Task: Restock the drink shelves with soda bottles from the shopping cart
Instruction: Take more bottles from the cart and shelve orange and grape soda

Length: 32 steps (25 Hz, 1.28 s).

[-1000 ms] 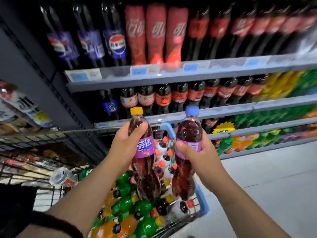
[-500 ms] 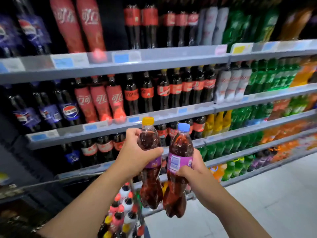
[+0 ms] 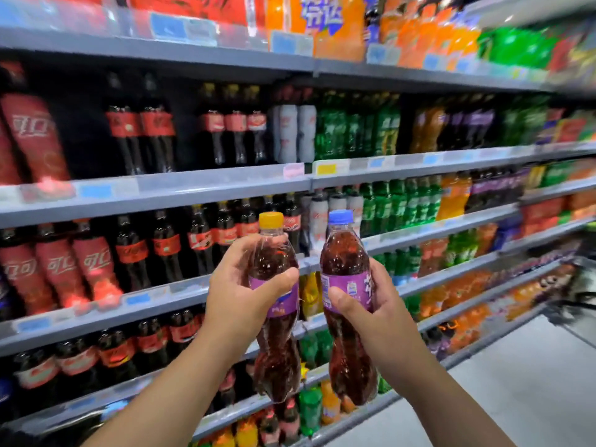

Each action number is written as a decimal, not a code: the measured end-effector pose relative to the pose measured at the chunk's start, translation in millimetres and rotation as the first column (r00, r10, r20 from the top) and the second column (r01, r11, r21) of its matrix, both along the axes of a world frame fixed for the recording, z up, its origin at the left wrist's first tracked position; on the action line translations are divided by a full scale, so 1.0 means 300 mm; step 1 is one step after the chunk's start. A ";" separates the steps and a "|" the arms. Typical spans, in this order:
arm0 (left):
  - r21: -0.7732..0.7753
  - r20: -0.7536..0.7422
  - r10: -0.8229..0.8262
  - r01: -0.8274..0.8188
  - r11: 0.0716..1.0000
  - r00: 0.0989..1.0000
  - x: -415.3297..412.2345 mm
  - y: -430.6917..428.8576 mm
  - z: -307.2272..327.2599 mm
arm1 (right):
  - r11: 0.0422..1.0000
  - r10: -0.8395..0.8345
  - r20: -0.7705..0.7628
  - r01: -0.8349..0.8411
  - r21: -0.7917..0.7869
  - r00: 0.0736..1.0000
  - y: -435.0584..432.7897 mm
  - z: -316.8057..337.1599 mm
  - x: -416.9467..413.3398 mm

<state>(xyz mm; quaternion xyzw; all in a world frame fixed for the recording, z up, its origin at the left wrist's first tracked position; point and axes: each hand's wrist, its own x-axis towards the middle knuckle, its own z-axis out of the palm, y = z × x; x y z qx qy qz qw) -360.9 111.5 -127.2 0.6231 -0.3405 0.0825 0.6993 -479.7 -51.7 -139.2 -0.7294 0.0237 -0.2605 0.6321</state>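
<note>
My left hand (image 3: 240, 295) grips a dark purple soda bottle with a yellow cap (image 3: 275, 346) around its purple label. My right hand (image 3: 375, 314) grips a second purple soda bottle with a blue cap (image 3: 345, 259) the same way. Both bottles stand upright, side by side, held in the air in front of the drink shelves (image 3: 193, 185). The shopping cart is out of view.
The grey shelves hold rows of cola bottles (image 3: 161, 246) on the left, white bottles (image 3: 295, 130) and green bottles (image 3: 354, 127) in the middle, and orange bottles (image 3: 451, 198) and purple bottles (image 3: 477, 124) further right. Grey floor (image 3: 532, 382) lies at the lower right.
The view has swung up and to the right, off the cart and along the shelves. Both hands have kept their bottles and raised them higher.
</note>
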 end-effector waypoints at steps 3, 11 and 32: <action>0.046 0.128 0.016 -0.022 0.999 0.992 0.000 -0.118 0.072 | 0.997 -0.080 0.032 0.080 -0.006 0.996 -0.085 0.047 -0.007; -0.021 0.076 -0.075 0.077 0.997 0.994 0.171 -0.486 0.158 | 0.994 -0.111 0.003 0.111 0.008 0.994 -0.372 0.128 0.138; -0.012 0.156 -0.255 0.260 0.966 0.954 0.562 -1.764 0.345 | 0.911 -0.400 0.096 0.406 -0.066 0.912 -1.585 0.235 0.328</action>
